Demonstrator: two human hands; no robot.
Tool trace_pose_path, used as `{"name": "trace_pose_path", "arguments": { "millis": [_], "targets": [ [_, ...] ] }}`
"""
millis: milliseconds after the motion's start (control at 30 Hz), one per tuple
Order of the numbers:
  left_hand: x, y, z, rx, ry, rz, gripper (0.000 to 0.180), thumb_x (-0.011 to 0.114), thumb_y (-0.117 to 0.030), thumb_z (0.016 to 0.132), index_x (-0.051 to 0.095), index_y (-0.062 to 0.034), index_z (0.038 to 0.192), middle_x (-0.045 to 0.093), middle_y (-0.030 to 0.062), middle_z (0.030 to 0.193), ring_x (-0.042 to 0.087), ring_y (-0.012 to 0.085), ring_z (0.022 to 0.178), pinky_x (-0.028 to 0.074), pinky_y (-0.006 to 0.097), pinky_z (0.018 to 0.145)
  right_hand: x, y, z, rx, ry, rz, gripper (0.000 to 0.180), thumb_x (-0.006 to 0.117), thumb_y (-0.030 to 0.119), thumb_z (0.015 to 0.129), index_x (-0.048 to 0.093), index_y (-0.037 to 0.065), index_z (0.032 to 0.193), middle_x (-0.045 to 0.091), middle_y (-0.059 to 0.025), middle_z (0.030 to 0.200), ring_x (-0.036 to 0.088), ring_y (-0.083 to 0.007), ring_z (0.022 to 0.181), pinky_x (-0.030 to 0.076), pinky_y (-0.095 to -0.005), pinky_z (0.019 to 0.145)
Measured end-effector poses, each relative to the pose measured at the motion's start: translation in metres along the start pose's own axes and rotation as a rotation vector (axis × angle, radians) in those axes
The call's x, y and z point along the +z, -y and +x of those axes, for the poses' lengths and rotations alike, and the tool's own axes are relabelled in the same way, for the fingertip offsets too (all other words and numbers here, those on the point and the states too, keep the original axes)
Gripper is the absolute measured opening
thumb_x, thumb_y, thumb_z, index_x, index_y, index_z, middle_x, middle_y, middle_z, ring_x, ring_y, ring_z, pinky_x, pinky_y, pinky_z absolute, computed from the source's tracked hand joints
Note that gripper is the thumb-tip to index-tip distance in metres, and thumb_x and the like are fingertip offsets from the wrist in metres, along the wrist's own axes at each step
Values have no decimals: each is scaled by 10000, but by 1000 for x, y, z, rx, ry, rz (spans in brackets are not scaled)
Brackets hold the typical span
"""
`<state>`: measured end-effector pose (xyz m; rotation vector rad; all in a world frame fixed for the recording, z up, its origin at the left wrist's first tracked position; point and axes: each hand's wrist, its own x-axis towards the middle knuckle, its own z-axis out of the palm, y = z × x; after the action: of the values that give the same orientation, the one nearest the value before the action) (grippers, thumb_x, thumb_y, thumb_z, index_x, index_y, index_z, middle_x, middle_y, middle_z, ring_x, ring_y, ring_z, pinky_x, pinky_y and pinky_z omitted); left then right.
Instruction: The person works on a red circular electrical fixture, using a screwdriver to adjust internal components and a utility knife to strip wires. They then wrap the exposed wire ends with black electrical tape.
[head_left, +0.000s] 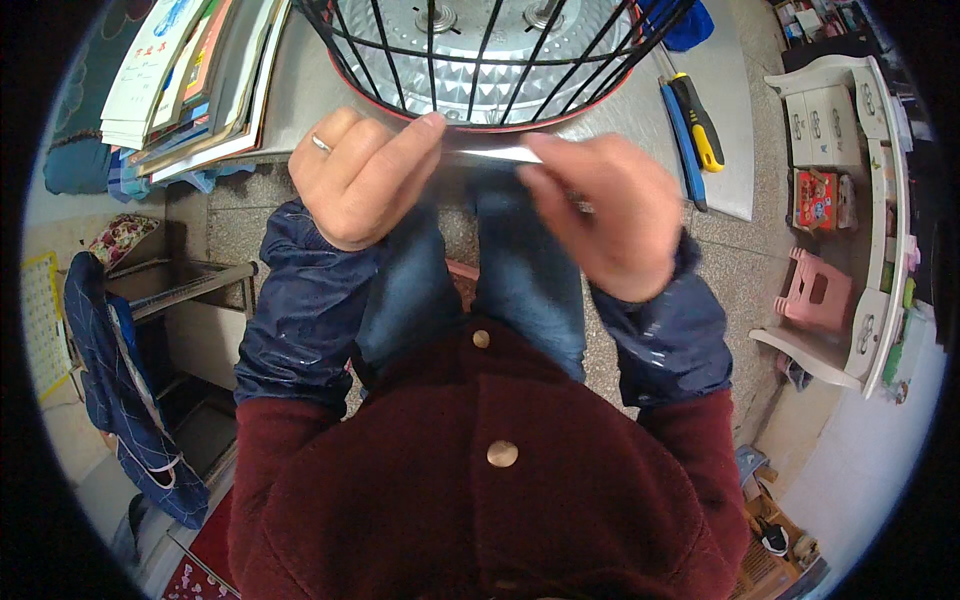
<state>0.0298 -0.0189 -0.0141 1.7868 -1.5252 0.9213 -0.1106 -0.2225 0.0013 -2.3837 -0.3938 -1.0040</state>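
Observation:
A thin, shiny whitish strip (497,154) stretches between my two hands, just below the front rim of a round heater-like appliance; its exact kind is unclear. My left hand (365,180), with a ring on one finger, is closed at the strip's left end, its index finger by the rim. My right hand (615,210) pinches the other end between thumb and fingers, blurred by motion. Above the hands, the appliance's black wire guard (482,62) covers a faceted silver reflector (465,92) with two round fittings. Dark blue sleeve covers are on my forearms.
The appliance stands on a grey table (720,130). Right of it lie a yellow-and-black screwdriver (697,122) and a blue-handled tool (684,150). Papers and books (200,80) are stacked at the left. A white shelf unit (870,220) stands at far right, a metal-framed rack (190,290) at left.

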Motion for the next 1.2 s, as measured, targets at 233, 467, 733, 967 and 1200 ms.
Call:
{"name": "trace_pose_path", "arguments": {
  "millis": [233, 467, 733, 967, 1200],
  "targets": [
    [-1, 1, -4, 17, -32, 19, 468, 802, 5, 599, 760, -89, 1056, 520, -2, 706, 510, 181, 598, 444, 300, 499, 44, -2, 18, -106, -147, -149, 284, 771, 85, 721, 695, 104, 995, 535, -16, 664, 576, -221, 569, 455, -339, 497],
    [-6, 0, -9, -4, -34, 56, 460, 771, -67, 597, 771, -136, 1051, 519, -22, 777, 522, 169, 646, 474, 293, 525, 45, 26, 17, 517, -166, 402, 114, 789, 80, 848, 718, 28, 921, 650, -34, 676, 591, -101, 557, 450, -237, 514],
    [-3, 2, -11, 0, -97, 73, 411, 761, -104, 607, 785, -168, 1012, 537, -39, 798, 538, 155, 665, 477, 276, 542, 44, 45, 21, 914, -114, 788, 100, 719, 62, 926, 692, -27, 963, 645, 40, 721, 526, 10, 620, 393, -177, 535],
    [3, -10, -3, -297, -151, -238, 293, 807, -14, 687, 768, -86, 968, 643, 22, 823, 629, 207, 701, 500, 311, 583, 56, 47, 16, 968, -222, 902, 78, 694, 32, 937, 673, -34, 972, 651, 36, 764, 528, 12, 636, 381, -162, 553],
    [-4, -18, 4, -375, -65, -257, 266, 805, 16, 685, 754, -61, 934, 637, 68, 808, 639, 245, 715, 508, 331, 615, 54, 46, 17, 1016, -181, 906, 49, 682, 31, 931, 676, -18, 931, 612, 73, 715, 476, 32, 607, 334, -161, 527]
  ]
}}
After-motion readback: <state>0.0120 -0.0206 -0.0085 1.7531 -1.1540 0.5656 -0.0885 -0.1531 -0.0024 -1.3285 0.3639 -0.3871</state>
